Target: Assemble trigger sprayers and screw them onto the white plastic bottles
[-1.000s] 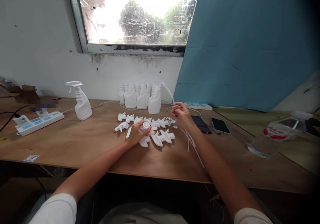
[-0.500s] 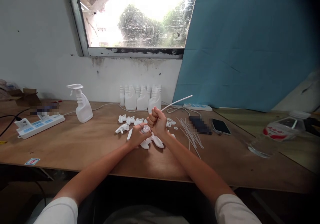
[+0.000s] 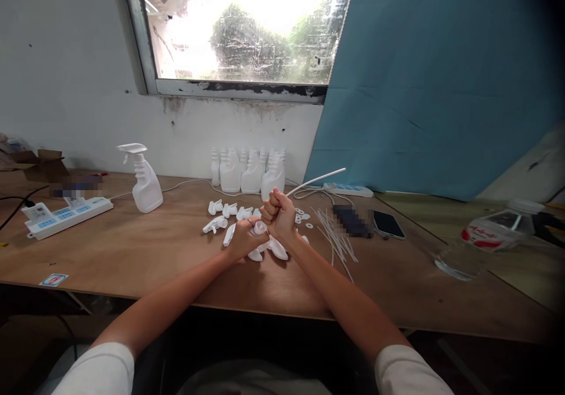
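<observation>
My left hand (image 3: 243, 239) is closed around a white spray trigger head (image 3: 259, 228), its round collar facing up toward me. Right beside it, my right hand (image 3: 279, 213) makes a fist around a thin white tube (image 3: 320, 177), whose long free end sticks out to the upper right. Whether the tube's other end touches the trigger head is hidden by my fingers. More white trigger heads (image 3: 215, 225) lie about my hands. Small white ring washers (image 3: 302, 215) and a pile of loose tubes (image 3: 339, 239) lie to the right.
White bottles (image 3: 230, 171) stand in rows by the wall. An assembled spray bottle (image 3: 147, 183) and a power strip (image 3: 68, 218) are on the left. A phone (image 3: 388, 224), another power strip (image 3: 348, 189) and a clear plastic bottle (image 3: 481, 242) are on the right.
The view has shifted slightly. Both hands keep their grips, close together, and the tube's free end points a little farther right.
</observation>
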Demonstrator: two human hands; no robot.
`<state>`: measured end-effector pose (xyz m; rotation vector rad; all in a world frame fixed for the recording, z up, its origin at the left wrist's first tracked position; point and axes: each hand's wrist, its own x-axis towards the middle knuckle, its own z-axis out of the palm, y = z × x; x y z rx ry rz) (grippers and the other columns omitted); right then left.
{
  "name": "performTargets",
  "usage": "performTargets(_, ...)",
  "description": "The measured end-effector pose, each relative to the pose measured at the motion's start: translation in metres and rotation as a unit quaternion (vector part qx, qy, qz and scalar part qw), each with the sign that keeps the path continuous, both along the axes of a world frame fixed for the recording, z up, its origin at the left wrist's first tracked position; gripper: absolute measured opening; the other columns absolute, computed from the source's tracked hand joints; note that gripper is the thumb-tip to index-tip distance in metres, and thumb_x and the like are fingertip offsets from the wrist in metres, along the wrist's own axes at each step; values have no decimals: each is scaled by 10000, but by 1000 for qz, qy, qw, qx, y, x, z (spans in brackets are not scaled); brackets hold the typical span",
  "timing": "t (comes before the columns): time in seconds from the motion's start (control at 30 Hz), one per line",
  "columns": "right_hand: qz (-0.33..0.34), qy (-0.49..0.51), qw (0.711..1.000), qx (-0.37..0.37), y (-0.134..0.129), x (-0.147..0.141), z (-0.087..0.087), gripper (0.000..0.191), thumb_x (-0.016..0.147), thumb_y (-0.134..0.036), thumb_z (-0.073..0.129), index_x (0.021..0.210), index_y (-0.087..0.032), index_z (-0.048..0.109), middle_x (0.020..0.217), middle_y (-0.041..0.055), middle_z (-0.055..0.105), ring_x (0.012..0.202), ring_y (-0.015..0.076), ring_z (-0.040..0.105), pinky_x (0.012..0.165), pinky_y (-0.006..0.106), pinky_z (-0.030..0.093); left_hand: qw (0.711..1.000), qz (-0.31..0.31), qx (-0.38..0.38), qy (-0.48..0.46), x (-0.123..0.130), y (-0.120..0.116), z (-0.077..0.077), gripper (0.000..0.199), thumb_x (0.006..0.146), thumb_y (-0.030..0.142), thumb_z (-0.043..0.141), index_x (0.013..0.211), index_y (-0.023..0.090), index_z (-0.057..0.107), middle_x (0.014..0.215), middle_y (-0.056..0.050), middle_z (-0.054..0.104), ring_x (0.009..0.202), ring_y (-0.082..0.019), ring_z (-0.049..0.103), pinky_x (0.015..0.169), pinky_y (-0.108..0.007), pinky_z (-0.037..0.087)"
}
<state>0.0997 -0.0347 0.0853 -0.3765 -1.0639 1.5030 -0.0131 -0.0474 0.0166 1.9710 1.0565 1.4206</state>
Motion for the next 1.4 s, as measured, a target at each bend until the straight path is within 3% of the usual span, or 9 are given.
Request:
performTargets(0.33, 11, 33, 999, 41, -6, 2, -7, 577, 826, -476, 616, 542, -215, 187, 461, -97, 99, 372, 45, 79, 345, 189, 75, 999, 2, -29, -21, -1, 3, -3, 95, 698, 246, 633, 698, 166, 581, 563, 13, 524, 561, -133, 473, 530, -257, 398)
performTargets(0.57, 0, 32, 999, 4, -10, -2, -10, 565, 830, -479, 601, 544, -219, 190, 435, -106, 110, 359, 39, 73, 327, 175, 80, 997, -9, 64, 32, -1, 8, -10, 140, 662, 223, 652, 665, 160, 527, 628, 34, 486, 610, -107, 431, 598, -240, 380)
performTargets(0.97, -27, 11, 1000, 5, -14, -13, -9, 482, 766, -349, 599, 497, -227, 218, 387, -109, 138, 330, 31, 99, 321, 183, 104, 999, 8, 52, -3, -3, 4, 3, 243, 646, 226, 658, 583, 166, 431, 582, 49, 403, 573, -86, 350, 543, -219, 310)
performTargets(1.07, -12, -14, 999, 42, -7, -6, -14, 488, 812, -388, 596, 493, -223, 265, 410, -95, 190, 354, 52, 191, 343, 202, 222, 999, 24, 28, 0, -4, 4, 0, 200, 657, 228, 670, 608, 160, 488, 575, 50, 430, 560, -87, 379, 536, -215, 322)
performTargets(1.13, -12, -57, 994, 94, -1, 6, -15, 397, 826, -390, 629, 546, -201, 421, 507, -40, 406, 472, 90, 419, 472, 228, 411, 999, 24, -12, -24, -6, 6, 1, 149, 712, 276, 664, 703, 159, 573, 573, 47, 484, 529, -93, 423, 521, -215, 347)
performTargets(1.2, -26, -124, 981, 147, 6, 23, -16, 193, 793, -364, 703, 772, -203, 597, 815, 22, 606, 775, 137, 585, 704, 262, 504, 995, 27, -61, -75, -7, 9, 5, 224, 764, 379, 660, 800, 165, 607, 570, 47, 521, 485, -94, 449, 493, -214, 357)
performTargets(1.27, -38, -205, 963, 171, 11, 40, -19, 360, 723, -334, 781, 1033, -257, 615, 1082, 37, 614, 995, 170, 585, 825, 289, 505, 985, 27, -96, -137, -5, 15, 11, 337, 770, 493, 666, 824, 168, 596, 585, 45, 536, 483, -93, 469, 492, -209, 371)
performTargets(1.33, -33, -280, 944, 174, 15, 53, -24, 492, 665, -331, 828, 1096, -278, 598, 1126, 37, 611, 1029, 191, 585, 824, 308, 515, 974, 10, -124, -190, 2, 21, 17, 422, 758, 569, 666, 844, 165, 582, 653, 27, 566, 549, -100, 510, 536, -210, 404)
performTargets(1.4, -51, -311, 935, 163, 18, 61, -31, 468, 644, -347, 839, 1044, -263, 611, 1019, 25, 641, 943, 194, 610, 772, 311, 523, 964, -28, -156, -214, 14, 29, 22, 492, 758, 621, 647, 910, 158, 579, 737, -1, 596, 629, -119, 548, 587, -225, 437)
